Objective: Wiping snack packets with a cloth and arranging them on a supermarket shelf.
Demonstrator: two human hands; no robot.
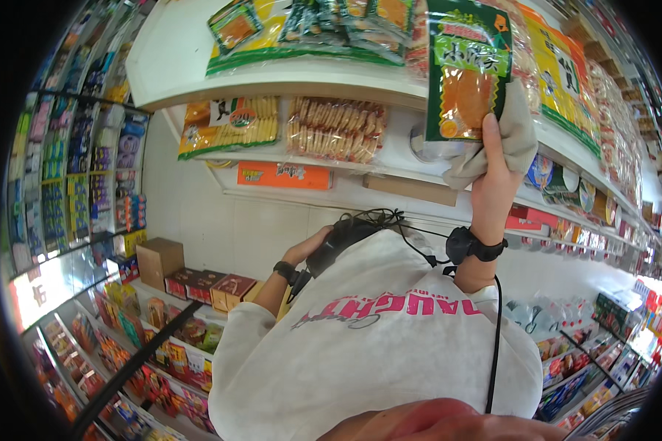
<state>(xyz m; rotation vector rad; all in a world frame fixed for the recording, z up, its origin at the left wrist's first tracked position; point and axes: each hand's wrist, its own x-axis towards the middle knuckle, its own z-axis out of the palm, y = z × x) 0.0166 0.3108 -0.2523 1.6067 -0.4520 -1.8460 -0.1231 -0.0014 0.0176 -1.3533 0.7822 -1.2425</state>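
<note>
My right hand (pixel 499 157) holds a green snack packet (pixel 468 71) upright in front of the upper shelf, with the thumb on its lower corner. A beige cloth (pixel 516 132) is bunched in the same hand, behind and beside the packet. Low at my waist, my left hand (pixel 315 243) rests against a black pouch-like object (pixel 348 242); its fingers are mostly hidden, so its grip is unclear. Several smaller green packets (pixel 314 22) lie on yellow snack bags at the left of the upper shelf (pixel 160 77).
The lower shelf bears a yellow snack bag (pixel 229 127) and a clear bag of wrapped sticks (pixel 336 129). Beneath are an orange box (pixel 284 175) and a cardboard box (pixel 411 189). Stocked racks (pixel 77 160) stand to the left, with cartons (pixel 160 263) nearby. Black cords hang over my shirt.
</note>
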